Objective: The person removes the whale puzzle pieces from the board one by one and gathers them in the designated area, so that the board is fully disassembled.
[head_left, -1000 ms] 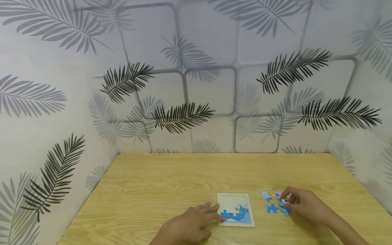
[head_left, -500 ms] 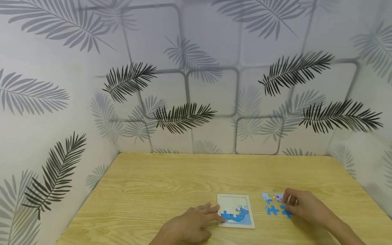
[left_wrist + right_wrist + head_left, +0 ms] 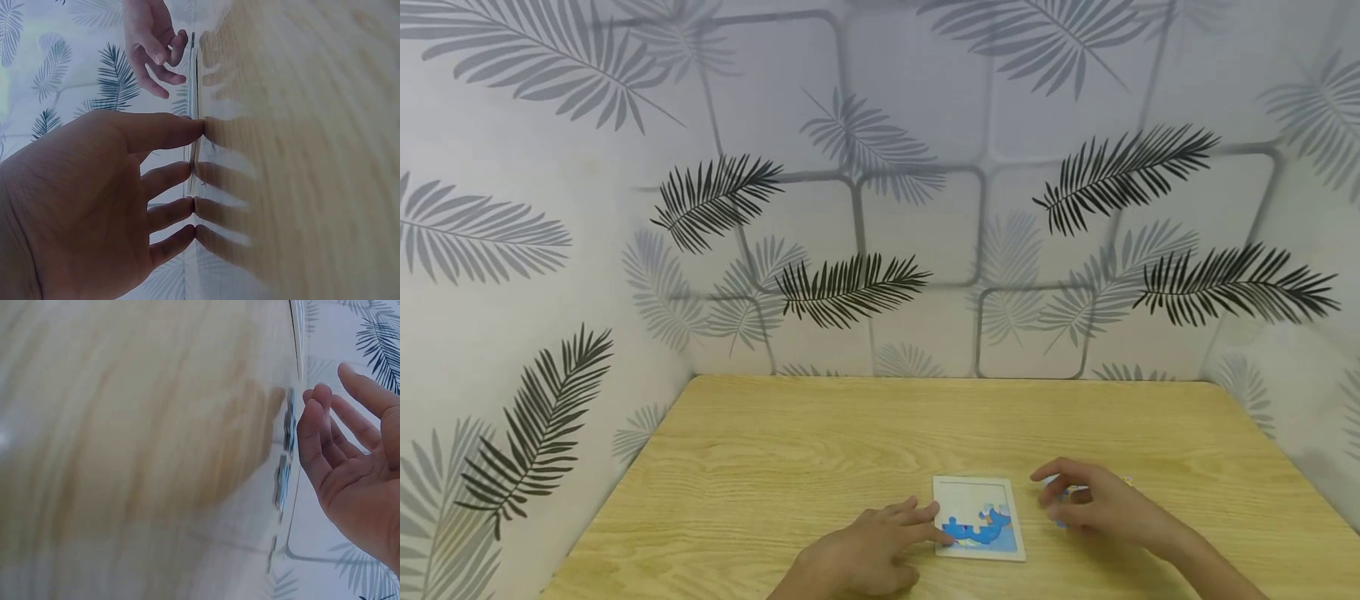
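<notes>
A square jigsaw tray [image 3: 1017, 525] with a pale rim lies flat on the table. Blue fitted jigsaw pieces [image 3: 981, 532] fill its lower part; the upper part shows a pale base. My left hand [image 3: 865, 550] rests with fingers spread, one fingertip on the tray's left side and others at the tabletop. To the tray's right, my right hand [image 3: 1101, 504] hovers low over loose jigsaw pieces [image 3: 282, 481], fingers loosely bent and apart from the thumb. Nothing shows between those fingers in the right wrist view. Most loose pieces are hidden beneath the hand in the head view.
The wood-grain table [image 3: 760, 450] reaches back to a wall [image 3: 917, 225] patterned with leaves. A small bit of a loose piece [image 3: 1128, 482] shows beyond the right hand.
My right hand has moved left from the right side of the loose pieces, and now covers most of them. The left hand and tray stay in place.
</notes>
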The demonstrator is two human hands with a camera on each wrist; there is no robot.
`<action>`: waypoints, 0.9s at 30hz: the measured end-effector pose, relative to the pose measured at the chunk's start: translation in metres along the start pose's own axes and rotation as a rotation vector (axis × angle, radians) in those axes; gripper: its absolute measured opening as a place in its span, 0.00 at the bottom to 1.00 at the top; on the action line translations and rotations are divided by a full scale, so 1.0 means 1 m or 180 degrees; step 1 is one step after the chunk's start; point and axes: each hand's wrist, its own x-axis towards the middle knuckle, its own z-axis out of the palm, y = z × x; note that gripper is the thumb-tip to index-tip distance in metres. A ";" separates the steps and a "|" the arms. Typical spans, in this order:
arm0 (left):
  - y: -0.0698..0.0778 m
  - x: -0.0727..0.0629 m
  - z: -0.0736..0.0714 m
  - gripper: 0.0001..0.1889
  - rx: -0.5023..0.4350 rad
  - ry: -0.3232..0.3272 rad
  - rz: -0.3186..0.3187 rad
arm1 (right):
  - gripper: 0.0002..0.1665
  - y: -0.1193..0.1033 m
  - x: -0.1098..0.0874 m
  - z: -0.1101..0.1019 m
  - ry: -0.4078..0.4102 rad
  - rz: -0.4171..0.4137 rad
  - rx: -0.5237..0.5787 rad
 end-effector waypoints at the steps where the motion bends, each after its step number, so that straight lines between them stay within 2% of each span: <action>1: 0.000 0.000 0.000 0.28 0.0018 0.0011 0.0002 | 0.26 0.000 0.003 0.003 -0.0015 0.0004 0.0031; 13: 0.001 -0.001 -0.002 0.29 0.0053 0.0006 0.0038 | 0.24 -0.007 0.026 0.028 0.0061 0.0111 -0.0152; 20: 0.001 0.000 -0.003 0.30 0.0070 -0.0062 0.0022 | 0.23 -0.011 0.033 0.037 -0.0019 0.0108 -0.0117; 27: 0.001 0.000 -0.003 0.30 0.0103 -0.0046 0.0012 | 0.20 -0.015 0.038 0.044 -0.0001 0.0152 -0.0228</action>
